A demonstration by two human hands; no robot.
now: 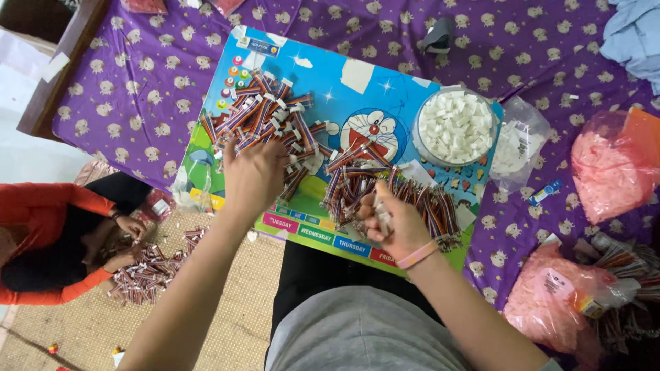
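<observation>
Two piles of striped wire bundles (265,117) remain; left hand (253,175) reaches in, right hand (392,223) fingers clutch white connectors (382,214).

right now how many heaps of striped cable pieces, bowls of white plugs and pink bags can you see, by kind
heaps of striped cable pieces: 3 (upper board, lower board, floor mat)
clear bowl of white plugs: 1
pink bags: 2 (right, lower right)
total: 6
</observation>
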